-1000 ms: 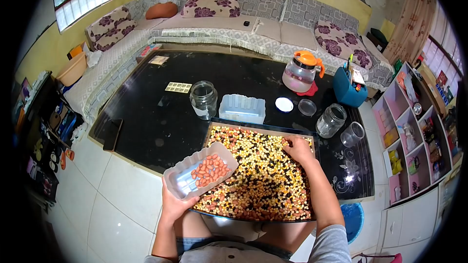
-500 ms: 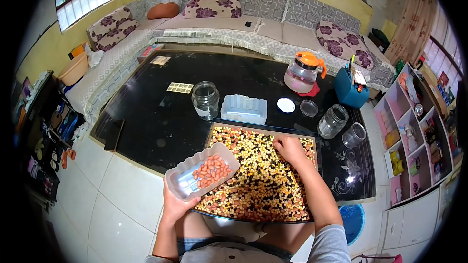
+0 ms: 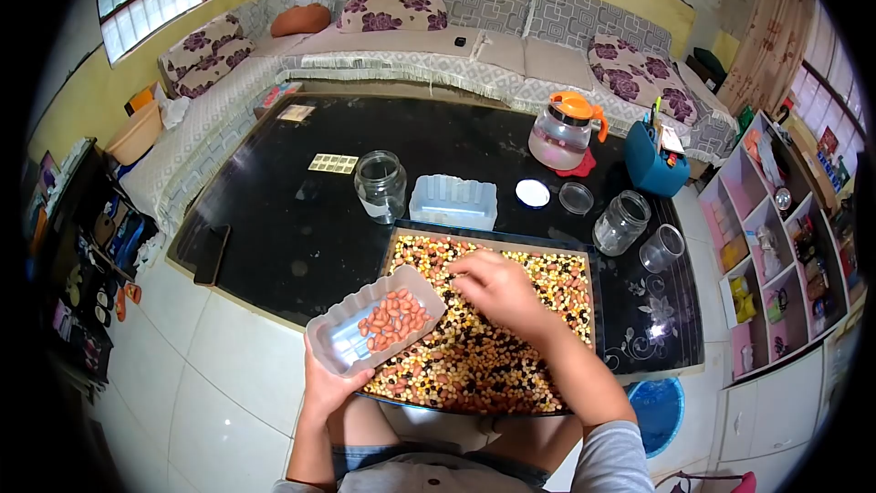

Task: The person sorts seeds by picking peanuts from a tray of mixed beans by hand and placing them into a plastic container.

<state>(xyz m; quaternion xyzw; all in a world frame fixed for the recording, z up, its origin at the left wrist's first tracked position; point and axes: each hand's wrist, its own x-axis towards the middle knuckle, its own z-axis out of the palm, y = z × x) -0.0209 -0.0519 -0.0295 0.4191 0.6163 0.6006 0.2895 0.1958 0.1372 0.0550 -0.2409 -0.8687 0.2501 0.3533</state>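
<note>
My left hand [image 3: 333, 385] grips the near end of a clear plastic container [image 3: 339, 333], tilted over the left edge of a shallow tray [image 3: 593, 297]. Pink-skinned peanuts [image 3: 394, 319] lie in the container's right part. Mixed yellow corn kernels, black beans, pale beans and more peanuts [image 3: 484, 365] cover the tray. Above the middle of this mix hovers my right hand [image 3: 502, 290], its fingers curled together and pointing left toward the container. Whatever those fingers may hold is hidden.
Behind the tray on the black table [image 3: 274, 192] stand an empty plastic container [image 3: 453, 204] and a glass jar [image 3: 380, 187]. To the right are another jar [image 3: 622, 223], a tumbler [image 3: 662, 248], an orange-lidded pitcher [image 3: 564, 135] and a teal holder [image 3: 655, 164]. A phone [image 3: 212, 256] lies left.
My right hand has lifted from the tray's right far part and moved left toward the container. My left hand and the container stay almost in place.
</note>
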